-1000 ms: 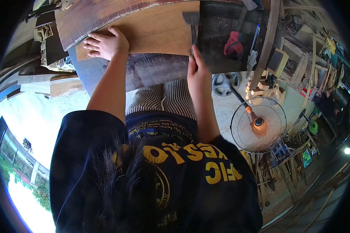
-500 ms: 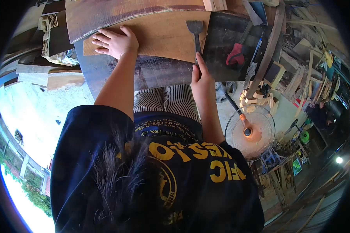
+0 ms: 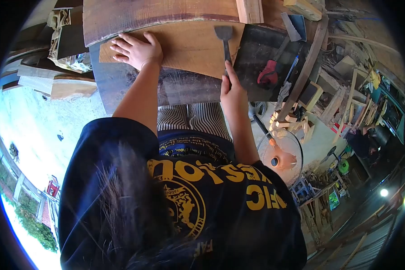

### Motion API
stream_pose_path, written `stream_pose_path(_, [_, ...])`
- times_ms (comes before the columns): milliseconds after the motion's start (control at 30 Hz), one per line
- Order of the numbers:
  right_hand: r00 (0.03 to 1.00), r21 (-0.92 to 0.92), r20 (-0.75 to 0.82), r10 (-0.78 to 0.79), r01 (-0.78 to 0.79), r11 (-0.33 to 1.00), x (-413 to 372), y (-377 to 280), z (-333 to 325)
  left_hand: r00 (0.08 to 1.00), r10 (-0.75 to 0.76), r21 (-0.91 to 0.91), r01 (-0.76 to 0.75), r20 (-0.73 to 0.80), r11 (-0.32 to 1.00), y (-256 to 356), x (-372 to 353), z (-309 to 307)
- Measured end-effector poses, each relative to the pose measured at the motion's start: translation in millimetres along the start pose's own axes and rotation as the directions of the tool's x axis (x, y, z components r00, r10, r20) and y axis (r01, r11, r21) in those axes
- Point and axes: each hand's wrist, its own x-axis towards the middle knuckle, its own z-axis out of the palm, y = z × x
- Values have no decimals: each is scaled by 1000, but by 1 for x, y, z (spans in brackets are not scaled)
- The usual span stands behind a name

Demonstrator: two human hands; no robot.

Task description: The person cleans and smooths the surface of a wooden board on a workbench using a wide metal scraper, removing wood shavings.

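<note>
My left hand (image 3: 140, 50) lies flat with fingers spread on the left part of a thin brown wooden panel (image 3: 189, 42). My right hand (image 3: 233, 92) is wrapped round the handle of a scraper (image 3: 223, 33), index finger stretched along it. The scraper's wide grey blade points away from me and rests over the panel's right end. Beneath the panel is a dark worktop (image 3: 184, 87). Along the panel's far edge runs a larger reddish-brown board (image 3: 162, 13).
A wooden block (image 3: 249, 11) stands on the far board. Right of the panel lie a red glove-like item (image 3: 268, 73) and a blue pen-like stick (image 3: 293, 65). A fan (image 3: 280, 155) stands on the floor at right, near stacked small wood blocks (image 3: 285, 119). Scrap timber (image 3: 342, 96) fills the right side.
The view has shifted slightly, so the fan appears further left and lower. Both hands keep their places on the panel and scraper, with the blade at nearly the same spot.
</note>
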Motion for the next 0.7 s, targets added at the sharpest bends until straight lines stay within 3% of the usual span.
stream_pose_path(133, [994, 3, -17, -107, 107, 994, -39, 23, -9, 1000, 6, 48, -5, -27, 999, -2, 1, 5])
stream_pose_path(200, [994, -54, 108, -13, 19, 998, -41, 23, -16, 1000, 1, 56, 1, -30, 998, -2, 1, 4])
stream_pose_path(367, [994, -41, 64, -85, 88, 995, -39, 50, -5, 999, 2, 80, 1, -33, 997, -3, 0, 7])
stream_pose_path(433, [974, 0, -30, -223, 223, 975, -34, 64, -4, 1000, 0, 91, 3, -31, 996, -3, -1, 5])
stream_pose_path(467, [988, -62, 116, -104, 112, 992, -33, 73, -17, 1000, -1, 96, 4, -25, 995, -3, 0, 4])
stream_pose_path(533, [983, -20, 147, -113, 117, 993, -18, 68, -53, 998, 8, 111, -1, -59, 994, -9, 1, 11])
stream_pose_path(600, [958, 44, 96, -269, 266, 963, 3, 91, -68, 996, 3, 120, 8, -88, 993, -11, 2, 15])
stream_pose_path(633, [962, -118, 264, -72, 106, 987, 16, 81, -88, 997, -28, 42, 31, -79, 999, -11, 1, 12])
stream_pose_path(667, [959, -118, 271, -76, 112, 987, 28, 81, -93, 996, -61, -37, 59, -69, 998, -11, 0, 8])
stream_pose_path(700, [942, -152, 277, -190, 239, 959, 45, 81, -94, 993, -84, -65, 78, -89, 995, -7, -2, 4])
